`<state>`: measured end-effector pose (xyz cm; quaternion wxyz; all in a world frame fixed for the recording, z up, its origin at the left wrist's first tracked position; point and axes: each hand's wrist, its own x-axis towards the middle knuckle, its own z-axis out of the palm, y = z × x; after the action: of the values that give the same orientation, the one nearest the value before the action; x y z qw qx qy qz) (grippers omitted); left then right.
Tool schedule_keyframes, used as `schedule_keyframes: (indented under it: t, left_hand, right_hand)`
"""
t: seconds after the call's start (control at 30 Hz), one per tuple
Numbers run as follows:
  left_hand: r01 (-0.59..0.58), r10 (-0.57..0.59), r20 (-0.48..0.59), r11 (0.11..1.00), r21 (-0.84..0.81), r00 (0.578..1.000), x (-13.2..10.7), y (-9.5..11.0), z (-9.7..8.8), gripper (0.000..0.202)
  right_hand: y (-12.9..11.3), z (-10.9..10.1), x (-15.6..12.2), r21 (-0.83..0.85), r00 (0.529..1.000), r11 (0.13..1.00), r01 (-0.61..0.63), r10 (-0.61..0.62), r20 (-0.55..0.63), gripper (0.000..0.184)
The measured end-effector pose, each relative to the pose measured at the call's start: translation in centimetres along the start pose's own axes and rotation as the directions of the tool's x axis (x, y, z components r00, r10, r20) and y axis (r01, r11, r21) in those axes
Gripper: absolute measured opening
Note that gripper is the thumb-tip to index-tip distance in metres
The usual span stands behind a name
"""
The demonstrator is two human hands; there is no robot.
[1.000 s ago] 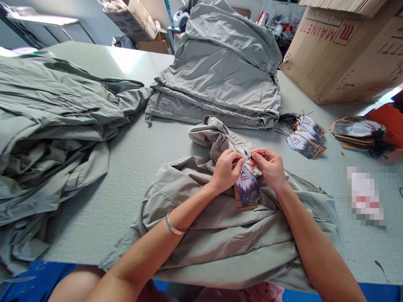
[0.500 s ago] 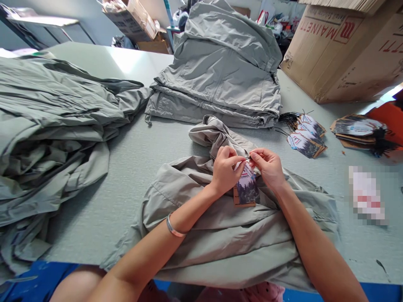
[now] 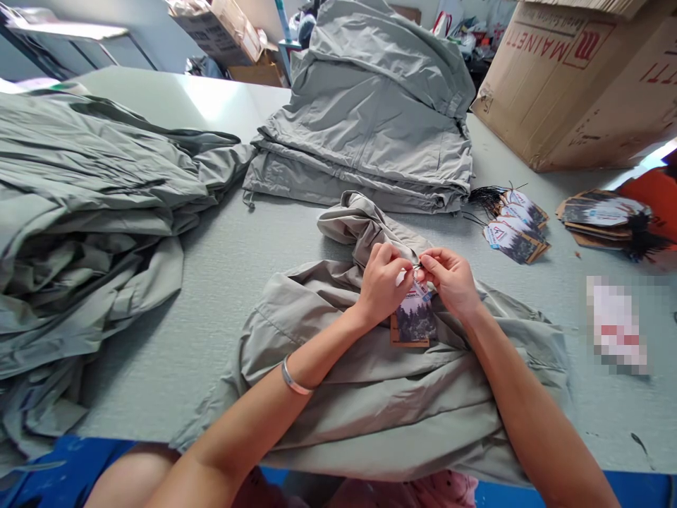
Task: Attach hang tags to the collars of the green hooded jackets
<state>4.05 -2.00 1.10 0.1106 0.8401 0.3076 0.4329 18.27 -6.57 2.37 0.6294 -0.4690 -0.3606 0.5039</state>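
Observation:
A grey hooded jacket (image 3: 317, 367) lies spread on the table in front of me, its hood end (image 3: 364, 226) bunched away from me. Over its neck area my left hand (image 3: 385, 279) and my right hand (image 3: 449, 279) meet, fingertips almost touching. Both pinch a thin black string (image 3: 417, 266) between thumb and forefinger. From there a hang tag (image 3: 414, 321) with a forest print and a brown card behind it hangs down onto the cloth. My fingers partly cover the tag's upper end.
Folded grey jackets (image 3: 364, 127) are stacked at the back. A loose heap of grey garments (image 3: 84, 212) lies left. On the right are strung hang tags (image 3: 515, 229), another tag pile (image 3: 603, 215), a blurred white-and-red piece (image 3: 616, 324) and a large carton (image 3: 571, 85).
Both hands keep their pinch on the string at nearly the same spot. The fingertips and the tag have shifted only slightly.

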Motion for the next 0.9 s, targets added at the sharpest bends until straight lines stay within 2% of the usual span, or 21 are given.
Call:
schedule_keyframes:
  t: [0.1, 0.33, 0.53, 0.77, 0.9]
  left_hand:
    - [-0.008, 0.008, 0.024, 1.000, -0.002, 1.000, 0.00, 0.11, -0.04, 0.012]
    - [0.016, -0.016, -0.003, 1.000, -0.013, 1.000, -0.07, 0.47, 0.00, 0.013]
    - [0.014, -0.014, -0.013, 0.999, -0.032, 1.000, -0.07, 0.05, 0.17, 0.010]
    - [-0.019, 0.022, 0.052, 0.998, -0.059, 0.998, 0.15, 0.00, -0.21, 0.022]
    - [-0.042, 0.046, 0.060, 0.997, -0.066, 0.997, 0.15, 0.38, -0.44, 0.022]
  right_hand:
    - [-0.19, 0.02, 0.02, 0.000, 1.000, 1.000, -0.013, 0.013, 0.000, 0.033]
    - [-0.19, 0.33, -0.22, -0.050, 1.000, 0.999, 0.004, -0.003, 0.029, 0.031]
    - [0.00, 0.09, -0.12, -0.013, 0.999, 1.000, -0.021, 0.022, 0.025, 0.030]
    - [0.10, -0.01, -0.10, 0.013, 0.998, 0.999, -0.045, 0.044, 0.045, 0.029]
    - [0.11, 0.04, -0.07, 0.021, 0.997, 0.999, -0.046, 0.045, 0.057, 0.032]
